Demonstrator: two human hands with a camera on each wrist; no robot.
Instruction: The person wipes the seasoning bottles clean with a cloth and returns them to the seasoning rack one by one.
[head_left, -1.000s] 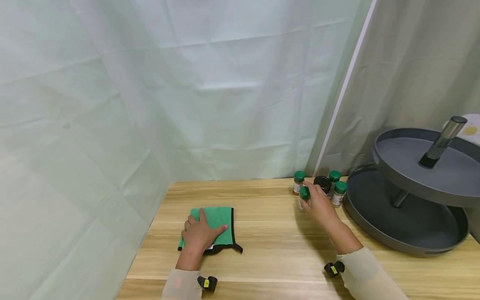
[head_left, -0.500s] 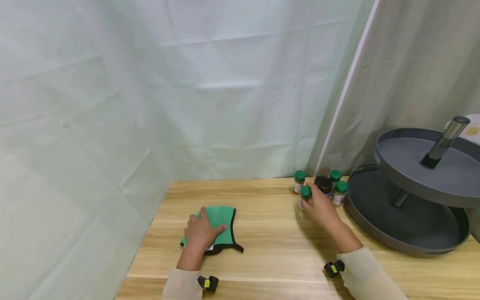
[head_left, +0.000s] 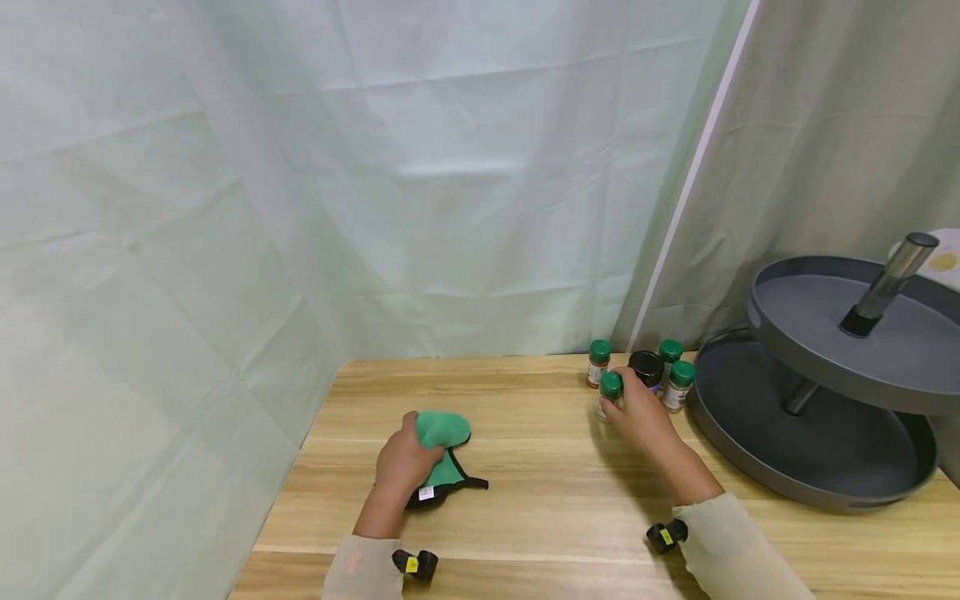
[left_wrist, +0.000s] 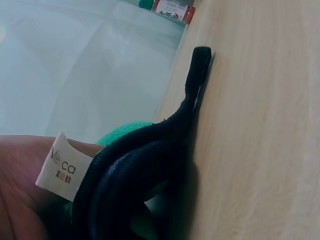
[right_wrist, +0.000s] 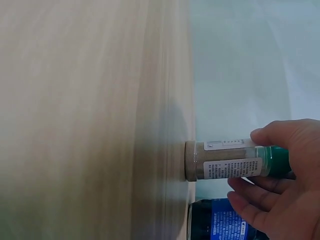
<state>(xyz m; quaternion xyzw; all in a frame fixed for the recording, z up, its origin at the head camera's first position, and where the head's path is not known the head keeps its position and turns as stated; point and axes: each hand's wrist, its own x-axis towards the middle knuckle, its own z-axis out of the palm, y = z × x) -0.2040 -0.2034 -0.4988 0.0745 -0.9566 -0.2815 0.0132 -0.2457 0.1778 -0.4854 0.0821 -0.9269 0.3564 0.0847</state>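
Note:
My left hand [head_left: 405, 457] grips a green cloth [head_left: 444, 428] with black edging, gathered and folded under the fingers on the table. Its black loop and white tag [left_wrist: 62, 167] show in the left wrist view. At the back right, my right hand [head_left: 641, 415] holds a spice jar [right_wrist: 225, 160] with a green cap, thumb on one side and fingers on the other. That jar stands upright on the table, with brownish powder inside. Close to those fingers is a black-lidded jar [head_left: 646, 367] with a blue label [right_wrist: 227, 220].
Other green-capped spice jars stand nearby, one at the back [head_left: 598, 363] and one on the right [head_left: 679, 385]. A grey two-tier round tray [head_left: 813, 500] occupies the right side. Pale curtains [head_left: 480, 208] hang behind the wooden table [head_left: 540, 500].
The left hand has gone from lying spread over the flat cloth to gripping it, so the cloth is now bunched and folded. The right hand and jar have hardly moved.

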